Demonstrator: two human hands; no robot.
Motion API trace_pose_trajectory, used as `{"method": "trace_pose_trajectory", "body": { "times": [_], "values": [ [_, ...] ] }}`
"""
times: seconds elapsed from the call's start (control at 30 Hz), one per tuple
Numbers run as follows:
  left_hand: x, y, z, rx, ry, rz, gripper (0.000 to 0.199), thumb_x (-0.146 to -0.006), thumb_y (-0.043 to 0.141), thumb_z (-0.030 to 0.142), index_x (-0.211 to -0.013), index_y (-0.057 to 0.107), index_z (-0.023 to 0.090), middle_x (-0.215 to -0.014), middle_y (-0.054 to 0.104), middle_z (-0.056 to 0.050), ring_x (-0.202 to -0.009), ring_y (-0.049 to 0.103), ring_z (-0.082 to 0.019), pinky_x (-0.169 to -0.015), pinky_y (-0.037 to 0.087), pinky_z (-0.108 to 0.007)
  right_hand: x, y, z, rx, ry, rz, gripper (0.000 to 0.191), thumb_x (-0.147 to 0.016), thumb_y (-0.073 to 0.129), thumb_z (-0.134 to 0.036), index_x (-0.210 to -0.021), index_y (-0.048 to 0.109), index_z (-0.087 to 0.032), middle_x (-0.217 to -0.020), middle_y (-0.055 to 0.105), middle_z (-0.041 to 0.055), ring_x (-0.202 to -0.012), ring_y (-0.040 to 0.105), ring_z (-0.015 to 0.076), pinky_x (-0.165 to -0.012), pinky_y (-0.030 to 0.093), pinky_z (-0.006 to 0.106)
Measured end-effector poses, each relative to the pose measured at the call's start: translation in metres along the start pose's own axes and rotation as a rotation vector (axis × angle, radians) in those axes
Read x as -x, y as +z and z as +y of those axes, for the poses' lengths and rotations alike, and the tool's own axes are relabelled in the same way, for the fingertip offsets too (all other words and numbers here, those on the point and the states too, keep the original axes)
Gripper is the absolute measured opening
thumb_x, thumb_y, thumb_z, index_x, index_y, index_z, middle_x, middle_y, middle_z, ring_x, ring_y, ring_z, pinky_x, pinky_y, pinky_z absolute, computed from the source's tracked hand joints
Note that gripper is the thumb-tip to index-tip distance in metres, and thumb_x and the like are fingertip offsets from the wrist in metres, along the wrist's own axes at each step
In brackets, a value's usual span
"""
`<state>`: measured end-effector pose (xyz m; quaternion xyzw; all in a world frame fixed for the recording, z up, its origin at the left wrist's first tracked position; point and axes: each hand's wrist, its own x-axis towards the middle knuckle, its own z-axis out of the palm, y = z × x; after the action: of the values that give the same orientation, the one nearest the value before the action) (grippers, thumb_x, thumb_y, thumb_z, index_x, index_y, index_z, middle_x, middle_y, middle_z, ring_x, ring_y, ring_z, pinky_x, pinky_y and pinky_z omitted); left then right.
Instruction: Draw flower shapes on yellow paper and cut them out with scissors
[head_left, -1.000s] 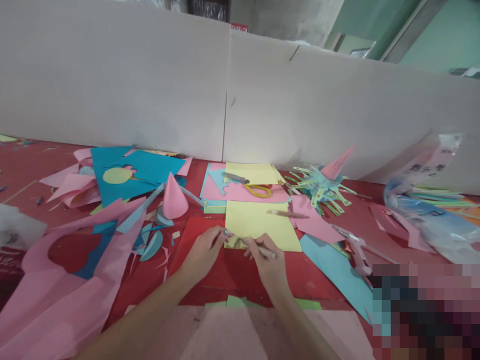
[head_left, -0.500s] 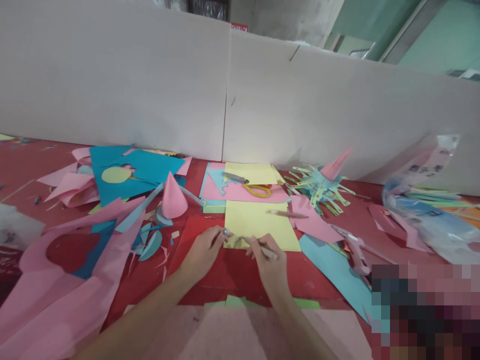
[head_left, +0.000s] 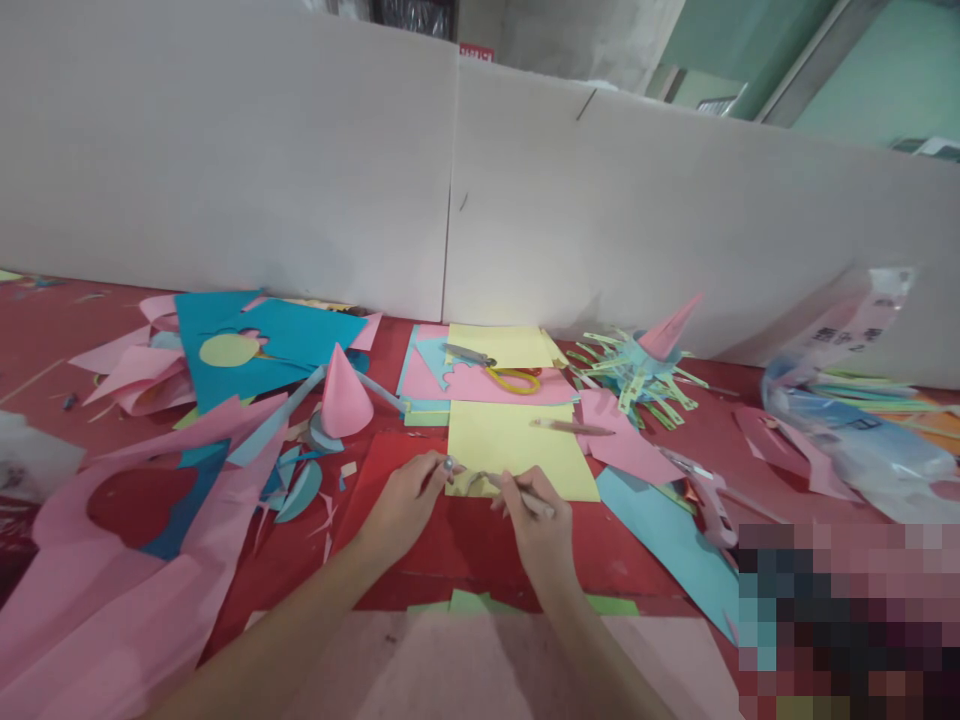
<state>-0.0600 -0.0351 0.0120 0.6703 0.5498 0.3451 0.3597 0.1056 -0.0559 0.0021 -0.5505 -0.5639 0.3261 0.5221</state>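
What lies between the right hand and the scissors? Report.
Head view: from right hand to scissors, a yellow sheet with a pen-like stick partly on it, then pink paper.

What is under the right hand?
Around the right hand, the yellow sheet and red surface show, so they probably continue beneath; whatever sits directly under it is covered.

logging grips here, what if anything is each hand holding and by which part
Right hand: a slim pale tool, held pen-like around its shaft. Left hand: cannot tell whether it holds anything.
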Motion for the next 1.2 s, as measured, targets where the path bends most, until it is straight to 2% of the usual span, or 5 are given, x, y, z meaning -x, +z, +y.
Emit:
{"method": "trace_pose_trajectory", "body": {
  "times": [0.2, 0.5, 0.8, 1.0, 1.2],
  "values": [
    [0.000, 0.001, -0.001, 0.037, 0.004, -0.006, 0.030, -0.086, 0.033, 0.035, -0.092, 0.059, 0.022, -0.095, 0.065, -0.001, -0.092, 0.058, -0.015, -0.082, 0.041, -0.025, 0.000, 0.001, -0.001, 0.012, -0.026, -0.047, 0.023, -0.080, 0.051, -0.033, -0.062, 0.044, -0.020, -0.053, 0.056, -0.0016, -0.051, 0.052, 0.0107, -0.052, 0.040, 0.020],
    [0.000, 0.000, 0.002, -0.018, -0.004, 0.000, 0.032, -0.086, 0.031, 0.037, -0.087, 0.059, 0.021, -0.090, 0.066, -0.003, -0.086, 0.058, -0.017, -0.078, 0.042, -0.027, 0.003, 0.002, 0.002, 0.046, -0.026, 0.129, 0.026, -0.080, 0.051, -0.032, -0.061, 0.038, -0.021, -0.051, 0.052, -0.0037, -0.048, 0.049, 0.0088, -0.050, 0.039, 0.018],
    [0.001, -0.001, 0.003, -0.013, 0.002, -0.003, 0.032, -0.086, 0.032, 0.037, -0.089, 0.059, 0.021, -0.088, 0.065, -0.003, -0.085, 0.058, -0.017, -0.078, 0.042, -0.028, 0.002, 0.000, -0.002, 0.069, -0.030, 0.058, 0.026, -0.081, 0.050, -0.035, -0.062, 0.040, -0.020, -0.052, 0.054, -0.0026, -0.049, 0.050, 0.0092, -0.050, 0.039, 0.018],
    [0.001, 0.000, 0.003, -0.012, -0.003, -0.002, 0.034, -0.086, 0.031, 0.039, -0.089, 0.059, 0.020, -0.085, 0.065, -0.003, -0.083, 0.058, -0.017, -0.077, 0.043, -0.028, 0.004, 0.004, -0.002, 0.100, -0.043, 0.147, 0.028, -0.082, 0.048, -0.035, -0.059, 0.036, -0.022, -0.051, 0.053, -0.0024, -0.048, 0.049, 0.0089, -0.049, 0.039, 0.018],
    [0.001, -0.002, 0.004, -0.017, 0.004, -0.007, 0.032, -0.086, 0.031, 0.036, -0.084, 0.059, 0.020, -0.085, 0.065, -0.003, -0.085, 0.058, -0.017, -0.078, 0.043, -0.028, -0.007, -0.016, -0.005, 0.062, -0.045, 0.218, 0.028, -0.083, 0.047, -0.033, -0.059, 0.041, -0.021, -0.051, 0.052, -0.0020, -0.052, 0.055, 0.0121, -0.055, 0.044, 0.022]
  ]
}}
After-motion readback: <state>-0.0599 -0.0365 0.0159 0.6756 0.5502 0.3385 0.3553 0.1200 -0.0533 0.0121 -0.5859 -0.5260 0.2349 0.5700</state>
